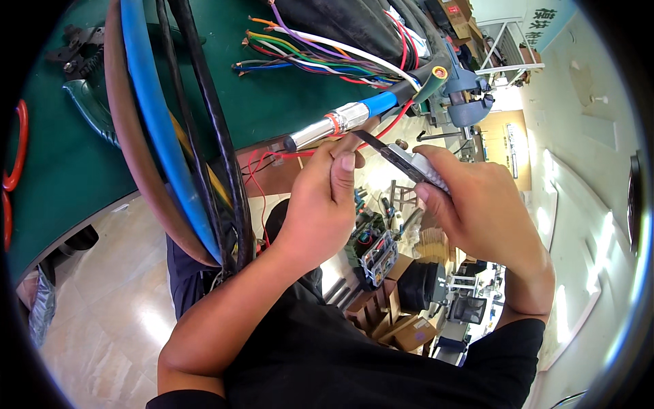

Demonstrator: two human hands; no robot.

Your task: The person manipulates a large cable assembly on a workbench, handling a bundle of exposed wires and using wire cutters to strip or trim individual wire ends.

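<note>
My left hand [323, 198] is closed, its thumb and fingers gripping what looks like the end of a brown cable [346, 144], mostly hidden by the fingers. My right hand [480, 204] is wrapped around a utility knife [417, 165] with a grey-white handle. Its dark blade [370, 141] points left and reaches the brown piece at the left fingertips. Just above lies a blue cable [381, 103] fitted with a silver metal connector [334, 124]. Beside it a green cable end [434, 83] shows bare copper. A thin red wire [395, 123] passes behind the blade.
Thick brown [126, 129], blue [153, 102] and black cables hang at the left over a green tabletop [61, 177]. Green-handled pliers [92, 109] lie there. A bundle of coloured wires [306, 58] fans out at the back, near a blue vise [466, 88]. Cardboard boxes [409, 332] stand beyond.
</note>
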